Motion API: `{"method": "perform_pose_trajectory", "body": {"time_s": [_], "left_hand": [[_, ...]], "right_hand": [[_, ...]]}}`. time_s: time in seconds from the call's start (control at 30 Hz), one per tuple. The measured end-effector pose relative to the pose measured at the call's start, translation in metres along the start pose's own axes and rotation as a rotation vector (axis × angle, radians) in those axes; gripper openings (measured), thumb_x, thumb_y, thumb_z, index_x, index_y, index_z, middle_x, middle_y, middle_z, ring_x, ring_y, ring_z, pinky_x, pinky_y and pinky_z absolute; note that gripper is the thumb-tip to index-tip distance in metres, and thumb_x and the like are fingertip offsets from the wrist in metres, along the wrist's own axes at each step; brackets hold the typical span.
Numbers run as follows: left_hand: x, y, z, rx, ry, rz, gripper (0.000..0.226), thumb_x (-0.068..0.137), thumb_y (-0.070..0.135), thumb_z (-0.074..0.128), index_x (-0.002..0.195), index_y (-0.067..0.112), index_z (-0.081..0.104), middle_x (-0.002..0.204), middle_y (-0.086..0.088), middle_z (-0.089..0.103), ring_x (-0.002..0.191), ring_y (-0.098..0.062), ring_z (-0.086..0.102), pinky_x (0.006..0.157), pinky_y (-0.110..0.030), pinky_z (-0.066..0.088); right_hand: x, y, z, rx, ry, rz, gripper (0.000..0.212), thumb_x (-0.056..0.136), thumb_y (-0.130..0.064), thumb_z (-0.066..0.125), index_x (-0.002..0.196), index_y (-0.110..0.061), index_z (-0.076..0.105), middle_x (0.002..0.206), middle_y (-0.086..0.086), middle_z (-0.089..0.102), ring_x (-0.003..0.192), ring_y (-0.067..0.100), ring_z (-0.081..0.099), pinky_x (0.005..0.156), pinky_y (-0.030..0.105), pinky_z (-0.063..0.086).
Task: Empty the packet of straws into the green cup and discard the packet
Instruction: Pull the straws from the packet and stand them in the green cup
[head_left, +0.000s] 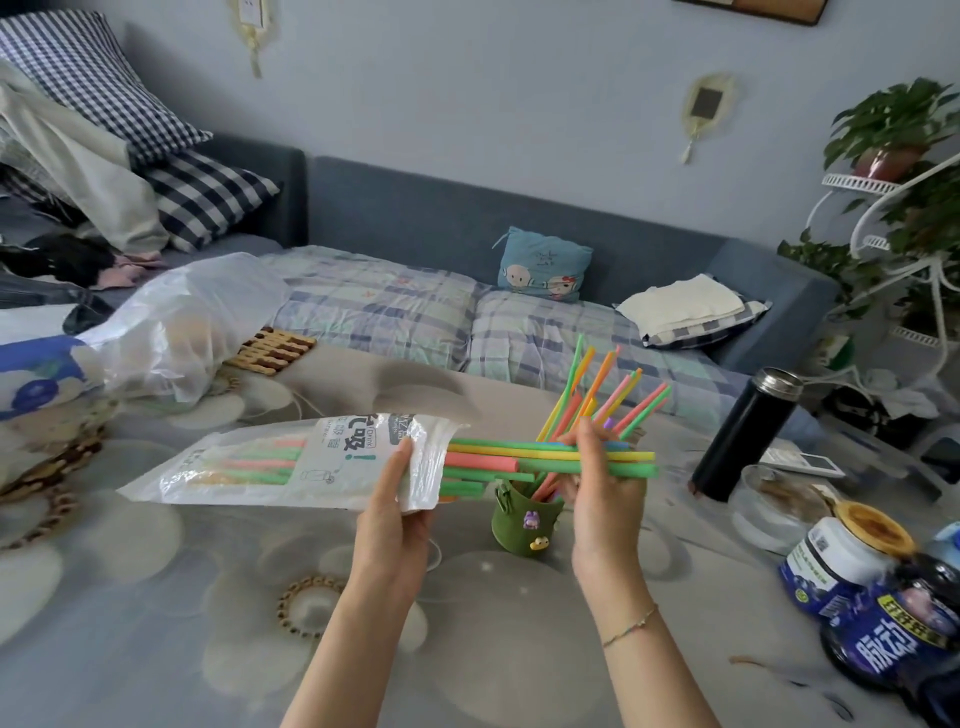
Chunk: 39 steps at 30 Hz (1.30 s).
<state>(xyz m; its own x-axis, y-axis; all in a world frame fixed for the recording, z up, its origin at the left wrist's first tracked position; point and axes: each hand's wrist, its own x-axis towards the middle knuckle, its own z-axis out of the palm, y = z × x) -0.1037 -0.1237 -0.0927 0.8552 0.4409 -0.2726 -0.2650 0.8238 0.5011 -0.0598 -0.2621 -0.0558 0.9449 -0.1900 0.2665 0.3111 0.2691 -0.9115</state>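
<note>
Left hand (397, 512) grips the straw packet (291, 460) near its open end, held level above the table (156, 597). Right hand (605, 488) clamped on a bundle of straws (550, 457) sticking halfway out of packet, w/ the green cup (524, 527) just below, already holding upright straws. Black flask (743, 434) stands far right.

Home living room, blue sofa (519, 218), checked pillows (208, 197), potted plants (893, 130)

The packet (291, 462) lies left of the cup (524, 525); straws (550, 457) span between them; a flask (743, 436) stands right.
</note>
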Motion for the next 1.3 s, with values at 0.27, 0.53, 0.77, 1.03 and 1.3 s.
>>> {"method": "perform_pose_trajectory", "body": {"time_s": [0.27,0.53,0.77,1.03,1.3], "left_hand": [[0.000,-0.006,0.002,0.016,0.028,-0.012,0.045,0.088,0.014,0.063,0.130,0.001,0.056,0.133,-0.017,0.061,0.112,-0.025,0.060,0.094,-0.034,0.049],[0.003,-0.009,0.001,-0.018,0.024,0.012,0.046,0.089,0.016,0.064,0.131,0.001,0.056,0.128,-0.015,0.064,0.115,-0.027,0.063,0.085,-0.030,0.057],[0.011,-0.008,-0.006,-0.030,0.043,-0.001,0.048,0.090,0.020,0.061,0.133,0.000,0.054,0.135,-0.018,0.060,0.127,-0.031,0.055,0.086,-0.034,0.055],[0.016,-0.008,-0.011,-0.022,0.051,0.019,0.051,0.090,0.020,0.062,0.136,0.002,0.052,0.135,-0.017,0.060,0.127,-0.029,0.055,0.099,-0.038,0.050],[0.015,-0.013,-0.007,0.005,0.070,0.024,0.050,0.091,0.019,0.061,0.137,0.002,0.050,0.136,-0.017,0.059,0.126,-0.029,0.055,0.086,-0.031,0.054]], "right_hand": [[0.000,0.005,0.004,0.004,-0.029,0.094,0.039,0.087,-0.029,0.063,0.049,-0.022,0.066,0.046,-0.010,0.056,0.043,0.004,0.051,0.041,0.014,0.038],[0.019,-0.008,-0.004,0.004,0.035,0.044,0.030,0.091,-0.021,0.057,0.064,-0.009,0.061,0.044,-0.010,0.054,0.038,0.001,0.044,0.036,0.014,0.034],[0.068,-0.041,-0.031,-0.011,0.140,-0.145,0.037,0.089,-0.022,0.056,0.052,-0.020,0.058,0.046,-0.011,0.059,0.048,0.005,0.054,0.053,0.025,0.043],[0.101,-0.065,-0.056,-0.119,0.186,-0.256,0.035,0.087,-0.024,0.054,0.053,-0.021,0.055,0.045,-0.014,0.060,0.045,0.000,0.055,0.050,0.018,0.044],[0.116,-0.077,-0.069,-0.260,0.297,-0.348,0.034,0.089,-0.028,0.052,0.055,-0.022,0.057,0.059,-0.006,0.059,0.044,-0.004,0.055,0.048,0.010,0.042]]}}
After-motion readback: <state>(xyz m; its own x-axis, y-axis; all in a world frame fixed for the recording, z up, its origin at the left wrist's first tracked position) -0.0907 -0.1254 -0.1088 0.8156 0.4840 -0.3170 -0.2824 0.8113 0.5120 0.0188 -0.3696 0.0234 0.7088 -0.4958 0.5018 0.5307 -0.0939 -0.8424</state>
